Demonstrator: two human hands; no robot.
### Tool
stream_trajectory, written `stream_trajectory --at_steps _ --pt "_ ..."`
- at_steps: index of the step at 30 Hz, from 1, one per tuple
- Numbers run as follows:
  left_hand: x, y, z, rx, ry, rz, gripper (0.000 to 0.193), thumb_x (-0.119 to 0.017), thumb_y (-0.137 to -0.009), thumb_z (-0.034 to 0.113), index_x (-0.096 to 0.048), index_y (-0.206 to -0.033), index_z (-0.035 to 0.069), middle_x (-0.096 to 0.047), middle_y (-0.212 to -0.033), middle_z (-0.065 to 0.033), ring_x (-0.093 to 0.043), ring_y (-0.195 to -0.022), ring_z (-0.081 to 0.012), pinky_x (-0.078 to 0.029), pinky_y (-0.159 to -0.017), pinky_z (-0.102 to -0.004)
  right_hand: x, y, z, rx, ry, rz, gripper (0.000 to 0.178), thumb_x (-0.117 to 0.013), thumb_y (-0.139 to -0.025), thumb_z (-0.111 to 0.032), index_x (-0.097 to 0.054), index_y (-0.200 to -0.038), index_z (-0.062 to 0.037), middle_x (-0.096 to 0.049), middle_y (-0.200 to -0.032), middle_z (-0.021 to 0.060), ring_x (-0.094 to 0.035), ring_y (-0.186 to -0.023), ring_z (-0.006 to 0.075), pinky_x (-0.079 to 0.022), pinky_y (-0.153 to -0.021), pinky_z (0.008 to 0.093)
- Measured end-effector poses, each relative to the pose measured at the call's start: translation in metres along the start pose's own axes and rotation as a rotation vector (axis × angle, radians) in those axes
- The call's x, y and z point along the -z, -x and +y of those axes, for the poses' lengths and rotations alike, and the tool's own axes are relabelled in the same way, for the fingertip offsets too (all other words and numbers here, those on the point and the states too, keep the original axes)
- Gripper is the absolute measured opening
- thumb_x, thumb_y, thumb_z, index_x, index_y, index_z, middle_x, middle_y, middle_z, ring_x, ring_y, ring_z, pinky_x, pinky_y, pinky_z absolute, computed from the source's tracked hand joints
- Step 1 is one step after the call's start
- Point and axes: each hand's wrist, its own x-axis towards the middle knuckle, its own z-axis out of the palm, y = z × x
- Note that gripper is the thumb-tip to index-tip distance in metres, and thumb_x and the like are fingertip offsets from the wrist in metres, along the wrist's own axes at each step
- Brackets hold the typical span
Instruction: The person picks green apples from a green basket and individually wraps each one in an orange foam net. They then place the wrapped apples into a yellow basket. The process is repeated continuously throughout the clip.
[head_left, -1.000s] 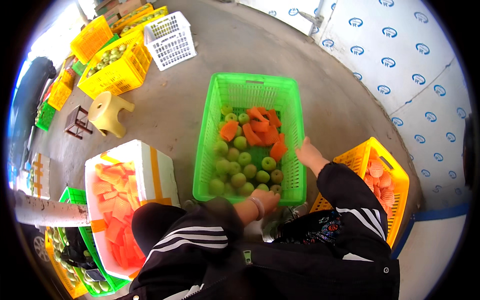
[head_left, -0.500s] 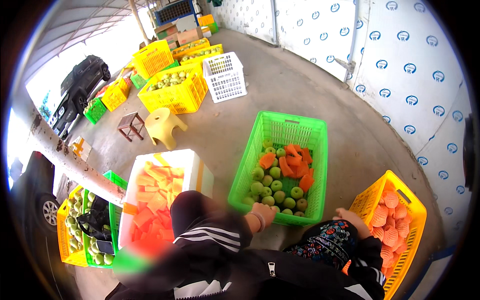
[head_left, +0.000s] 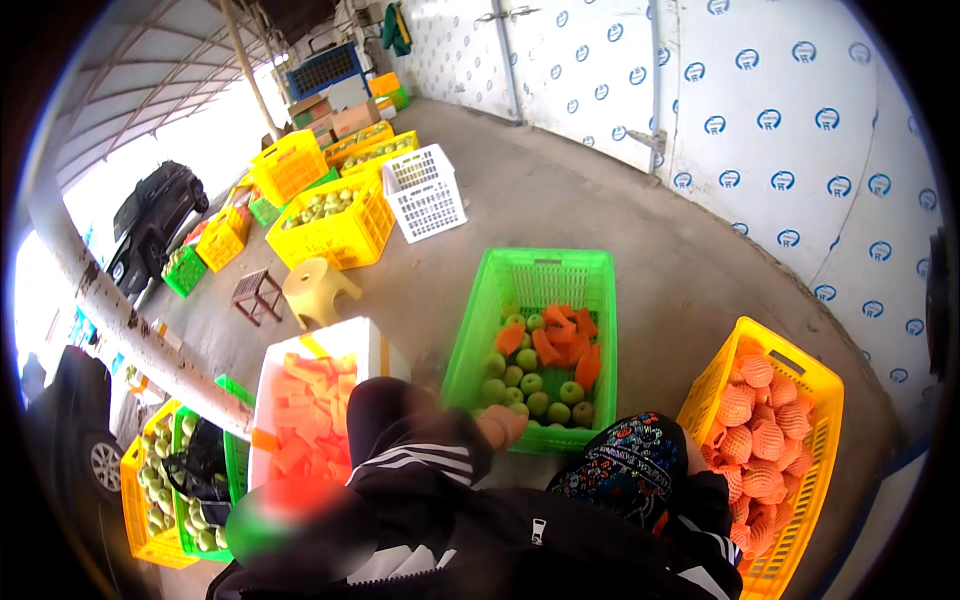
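Observation:
A green crate point(head_left: 603, 290) stands before me, holding green apples point(head_left: 530, 384) and several loose orange foam sleeves point(head_left: 568, 352). My left hand point(head_left: 503, 425) is at its near edge beside the apples, fingers curled in; what they hold, if anything, is hidden. My right hand point(head_left: 694, 458) is mostly hidden behind my patterned trouser knee, next to a yellow crate point(head_left: 822, 455) on the right. That crate is filled with fruit in orange foam sleeves point(head_left: 768, 440). At left, a white foam box point(head_left: 378, 350) is heaped with flat orange sleeves point(head_left: 305, 415).
A white post point(head_left: 165, 358) slants past the foam box. Crates of apples point(head_left: 158, 490) with a black bag point(head_left: 200, 465) stand at lower left. Farther off are a yellow stool point(head_left: 317, 290), a brown stool point(head_left: 257, 293), a white crate point(head_left: 425, 200) and stacked yellow crates point(head_left: 345, 235).
The view has tilted up and shifted right. My left hand has moved slightly left along the green crate's near edge. My right hand has slipped mostly out of sight beside the yellow crate.

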Motion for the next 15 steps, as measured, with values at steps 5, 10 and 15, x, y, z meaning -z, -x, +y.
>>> stream_trajectory --at_steps 5,10,15 --pt "0.039 0.035 0.013 -0.166 -0.173 -0.135 0.023 -0.054 -0.088 0.016 -0.068 -0.104 0.009 -0.07 -0.102 -0.0142 -0.068 -0.098 -0.0329 -0.055 -0.079 -0.0431 0.001 0.002 0.0 -0.044 -0.006 0.008 0.036 -0.056 -0.093 -0.03 -0.061 -0.116 -0.0022 -0.068 -0.106 0.0138 -0.065 -0.1 0.0243 -0.05 -0.088 0.0353" --pt "0.001 0.022 0.003 -0.12 -0.045 -0.062 0.026 -0.063 -0.081 0.014 -0.063 -0.106 0.007 -0.069 -0.103 -0.0163 -0.068 -0.096 -0.0338 -0.053 -0.079 -0.0427 0.0 0.003 -0.009 -0.084 0.002 0.016 0.034 -0.056 -0.093 -0.029 -0.062 -0.115 -0.0024 -0.068 -0.105 0.0132 -0.065 -0.099 0.0236 -0.05 -0.088 0.0348" --pt "-0.009 0.023 -0.001 -0.093 0.001 -0.012 0.024 -0.062 -0.083 0.015 -0.066 -0.106 0.01 -0.07 -0.101 -0.0145 -0.068 -0.097 -0.0324 -0.054 -0.08 -0.0427 0.001 0.003 -0.011 -0.121 -0.042 0.043 0.033 -0.056 -0.094 -0.028 -0.063 -0.113 -0.0026 -0.069 -0.104 0.0127 -0.065 -0.098 0.0228 -0.05 -0.087 0.0344"
